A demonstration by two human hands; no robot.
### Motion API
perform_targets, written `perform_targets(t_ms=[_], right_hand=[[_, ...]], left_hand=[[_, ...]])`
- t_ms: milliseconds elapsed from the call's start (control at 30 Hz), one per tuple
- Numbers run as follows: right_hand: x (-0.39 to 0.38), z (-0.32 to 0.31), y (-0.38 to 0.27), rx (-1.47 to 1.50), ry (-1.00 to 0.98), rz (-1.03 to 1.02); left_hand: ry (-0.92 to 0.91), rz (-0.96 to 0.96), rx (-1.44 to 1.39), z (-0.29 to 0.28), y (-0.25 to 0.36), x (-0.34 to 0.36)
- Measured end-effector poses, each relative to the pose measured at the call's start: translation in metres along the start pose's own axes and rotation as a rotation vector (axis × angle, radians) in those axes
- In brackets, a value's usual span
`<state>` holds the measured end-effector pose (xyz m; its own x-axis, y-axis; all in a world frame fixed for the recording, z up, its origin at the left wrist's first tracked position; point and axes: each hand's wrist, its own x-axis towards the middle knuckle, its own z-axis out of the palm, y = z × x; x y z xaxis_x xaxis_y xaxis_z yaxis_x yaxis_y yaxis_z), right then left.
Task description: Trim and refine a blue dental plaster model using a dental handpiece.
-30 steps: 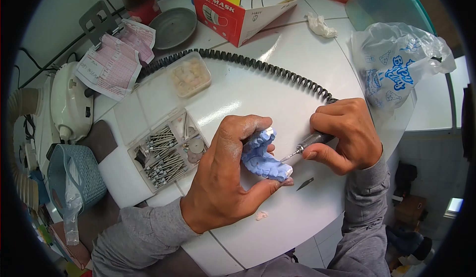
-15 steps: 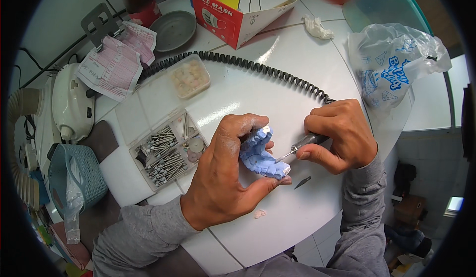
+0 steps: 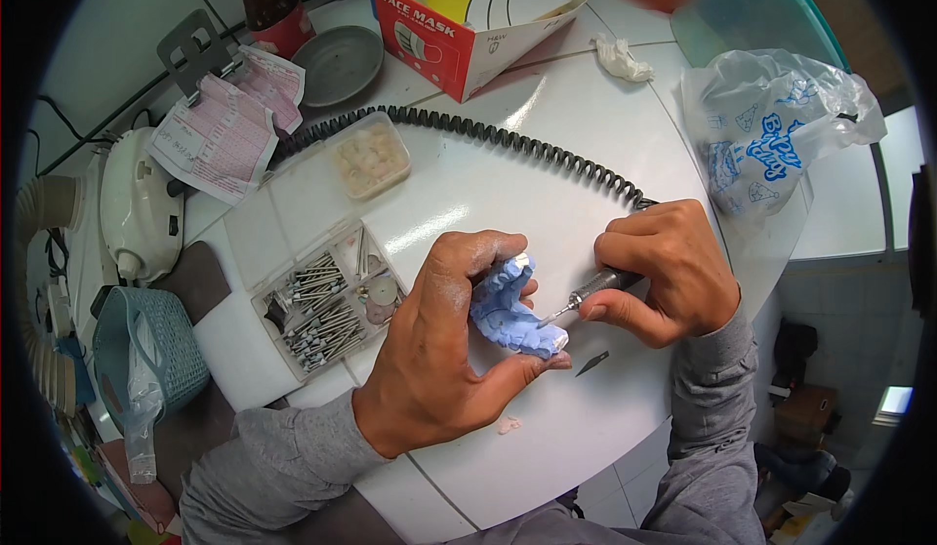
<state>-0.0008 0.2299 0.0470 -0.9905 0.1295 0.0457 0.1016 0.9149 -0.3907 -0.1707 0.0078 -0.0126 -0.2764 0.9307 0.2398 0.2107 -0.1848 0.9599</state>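
1. The left hand grips a blue, horseshoe-shaped dental cast, index finger at its upper end and thumb along its lower edge. The cast is held above the white worktop, near the centre of the view, and has white patches at both ends.
2. The right hand is closed around a dark, slim handpiece, pointing leftward. Its thin metal tip reaches the cast's inner side near the lower end; whether it touches is too small to tell.
3. A black coiled cord arches across the worktop behind the hands, meeting the right hand.
4. Just below the handpiece lies a small dark blade; nearer the person is a pinkish scrap.
5. Left of the left hand sits an open, clear compartment case full of metal burs.
6. Beyond it, a small clear box holds pale pieces.
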Motion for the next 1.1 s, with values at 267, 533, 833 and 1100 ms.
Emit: perform_targets(t_ms=[267,533,833,1100], right_hand=[[0.0010,0.0001,-0.0018,-0.008,0.004,0.001],[0.0010,0.0013,-0.0031,-0.016,0.012,0.004],[0.0027,0.0027,-0.0053,-0.029,0.022,-0.004],[0.0029,0.0041,-0.0053,-0.035,0.028,-0.013]], left_hand=[[-0.010,0.003,0.012,-0.0004,0.0008,0.0009],[-0.017,-0.002,0.033,-0.0027,0.0054,0.0020],[-0.013,0.037,0.103,-0.0053,0.0072,0.0066],[-0.002,0.090,0.139,-0.0051,0.0049,0.0076]])
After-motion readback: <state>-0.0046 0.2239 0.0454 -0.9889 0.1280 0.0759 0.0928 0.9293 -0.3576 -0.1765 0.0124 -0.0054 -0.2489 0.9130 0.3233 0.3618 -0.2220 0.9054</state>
